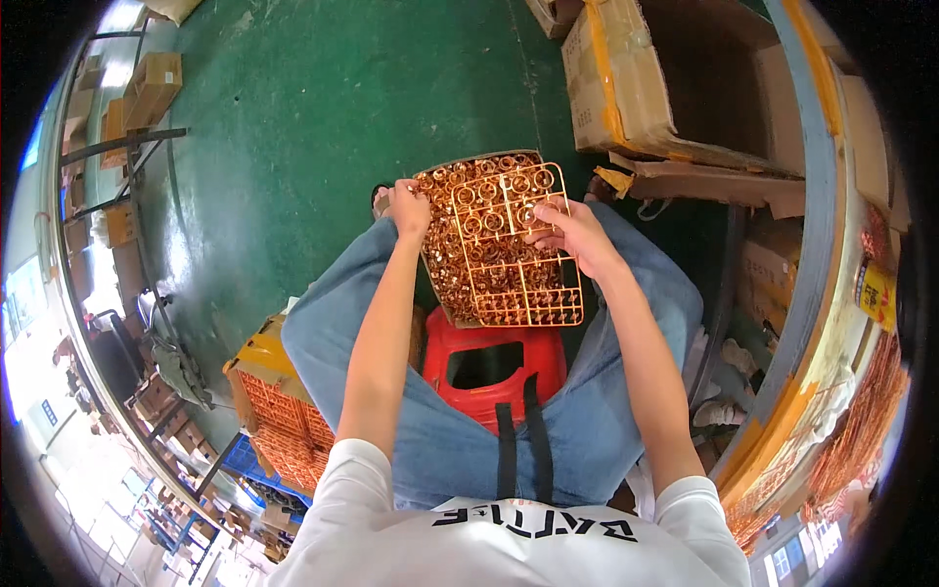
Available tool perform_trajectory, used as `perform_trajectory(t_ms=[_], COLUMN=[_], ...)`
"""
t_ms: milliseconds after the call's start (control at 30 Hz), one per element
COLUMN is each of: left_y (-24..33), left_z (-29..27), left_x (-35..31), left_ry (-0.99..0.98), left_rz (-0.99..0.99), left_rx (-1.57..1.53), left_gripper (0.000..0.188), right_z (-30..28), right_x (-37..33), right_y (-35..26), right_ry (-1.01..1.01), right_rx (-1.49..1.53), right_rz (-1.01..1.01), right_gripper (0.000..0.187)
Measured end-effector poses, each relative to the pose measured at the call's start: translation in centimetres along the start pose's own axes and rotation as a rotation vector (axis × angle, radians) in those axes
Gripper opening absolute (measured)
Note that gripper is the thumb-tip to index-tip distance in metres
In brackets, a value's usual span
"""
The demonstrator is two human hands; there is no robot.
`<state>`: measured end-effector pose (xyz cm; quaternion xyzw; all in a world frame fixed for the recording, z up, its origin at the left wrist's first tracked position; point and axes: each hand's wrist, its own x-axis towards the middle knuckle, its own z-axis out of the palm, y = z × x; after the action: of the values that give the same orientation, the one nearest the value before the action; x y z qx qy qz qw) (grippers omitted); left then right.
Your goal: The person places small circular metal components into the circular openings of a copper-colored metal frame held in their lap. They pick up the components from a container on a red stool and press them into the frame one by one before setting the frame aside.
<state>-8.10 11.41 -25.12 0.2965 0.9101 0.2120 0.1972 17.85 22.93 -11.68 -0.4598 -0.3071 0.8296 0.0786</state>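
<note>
A copper-coloured moulded frame, a grid with rings in its upper part and small pieces in its lower part, lies tilted over an open cardboard box. The box is filled with loose shiny copper-coloured rings and stands between my knees. My right hand grips the frame near its upper right side, thumb and fingers closed around a bar. At the box's left rim, my left hand is closed, fingers curled; what it holds, if anything, is hidden.
Below the box stands a red plastic stool between my legs. A carton of orange-copper grids is at my left. Large open cardboard boxes stand at the far right, beside a blue-grey rack post. Shelves with cartons line the left.
</note>
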Motion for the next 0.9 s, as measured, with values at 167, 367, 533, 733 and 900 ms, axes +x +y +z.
perform_trajectory(t_ms=[167, 367, 533, 733, 900], left_y=[0.7, 1.7, -0.2, 6.9, 5.7], left_z=[-0.4, -1.0, -3.3, -10.3, -12.5], left_x=[-1.3, -3.7, -4.8, -10.5, -11.2], left_ry=[-0.026, -0.153, -0.009, -0.731, -0.649], left_rz=[0.035, 0.033, 0.084, -0.341, -0.328], left_rx=[0.033, -0.268, -0.411, -1.317, -1.212], left_gripper=[0.035, 0.054, 0.045, 0.029, 0.031], right_z=[0.7, 1.0, 2.5, 2.3, 5.0], right_x=[0.1, 0.2, 0.8, 0.4, 0.9], right_y=[-0.3, -0.6, -0.5, 0.5, 2.0], right_ry=[-0.017, -0.022, -0.052, -0.044, -0.012], right_rx=[-0.004, -0.053, -0.051, -0.279, -0.422], right_rz=[0.028, -0.01, -0.098, -0.113, -0.088], right_gripper=[0.02, 0.023, 0.023, 0.02, 0.021])
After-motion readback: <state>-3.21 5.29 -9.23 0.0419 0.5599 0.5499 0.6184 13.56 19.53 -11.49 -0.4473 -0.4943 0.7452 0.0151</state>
